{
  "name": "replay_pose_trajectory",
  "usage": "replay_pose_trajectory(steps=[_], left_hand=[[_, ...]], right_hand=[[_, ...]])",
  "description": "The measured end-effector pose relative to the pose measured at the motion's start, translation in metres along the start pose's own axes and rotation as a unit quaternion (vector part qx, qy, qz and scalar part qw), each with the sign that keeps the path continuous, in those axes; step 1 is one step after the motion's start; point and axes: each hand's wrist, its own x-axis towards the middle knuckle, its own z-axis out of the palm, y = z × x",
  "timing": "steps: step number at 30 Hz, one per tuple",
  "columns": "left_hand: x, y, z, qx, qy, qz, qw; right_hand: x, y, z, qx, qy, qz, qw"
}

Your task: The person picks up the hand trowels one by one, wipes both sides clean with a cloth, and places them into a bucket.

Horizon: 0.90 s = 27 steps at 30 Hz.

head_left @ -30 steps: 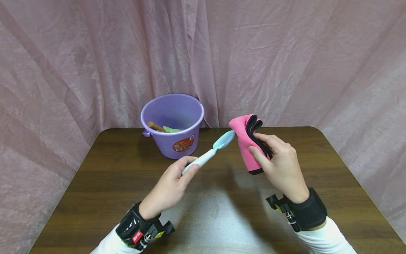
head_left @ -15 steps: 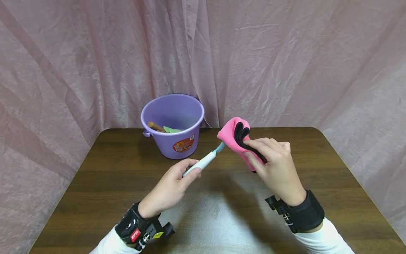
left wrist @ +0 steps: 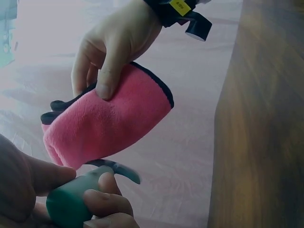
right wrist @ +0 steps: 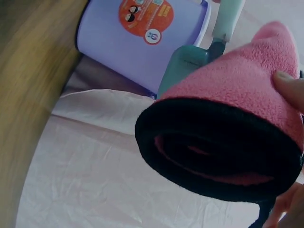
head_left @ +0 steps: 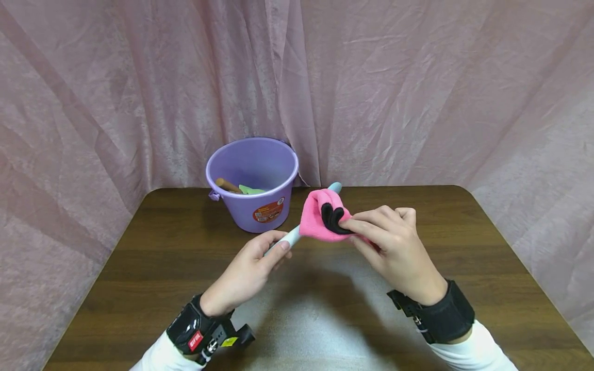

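A toy shovel with a pale handle (head_left: 293, 237) and a light blue blade (head_left: 335, 187) is held above the table. My left hand (head_left: 248, 268) grips that handle; its rounded end (left wrist: 69, 206) looks green in the left wrist view. Between thumb and fingers, my right hand (head_left: 394, 247) pinches a folded pink cloth (head_left: 313, 216) with black edging. The cloth covers the shovel's neck and part of its blade in the head view. In the right wrist view the blade (right wrist: 185, 69) sticks out beyond the cloth's folded end. Whether the cloth wraps underneath the blade, I cannot tell.
A purple bucket (head_left: 269, 208) stands at the back left of the wooden table (head_left: 153, 288). Inside it lie a brown stick-like piece (head_left: 227, 185) and something light green (head_left: 250, 190). A pink curtain (head_left: 417, 93) hangs behind the table.
My right hand has brought the cloth leftward and down along the shovel, from the blade's tip toward the handle. The shovel has turned a little in my left hand, which otherwise stays in place.
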Motion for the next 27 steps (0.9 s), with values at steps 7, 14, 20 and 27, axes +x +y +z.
replay_pose_trajectory(steps=[7, 14, 20, 27], left_hand=[[0.001, -0.001, 0.000, 0.002, -0.007, 0.003, 1.0000], [0.001, -0.001, -0.002, 0.017, -0.024, 0.004, 0.9996], [0.000, -0.001, -0.002, 0.019, -0.028, 0.001, 0.9994], [-0.001, -0.001, -0.003, 0.017, -0.021, -0.009, 0.9996]], right_hand=[[0.002, -0.003, 0.000, 0.009, -0.004, -0.015, 0.9998], [0.001, -0.001, -0.001, 0.009, 0.016, 0.032, 0.9993], [-0.001, 0.004, -0.002, 0.028, 0.028, 0.089, 0.9952], [-0.005, 0.010, -0.004, 0.035, 0.036, 0.160, 0.9859]])
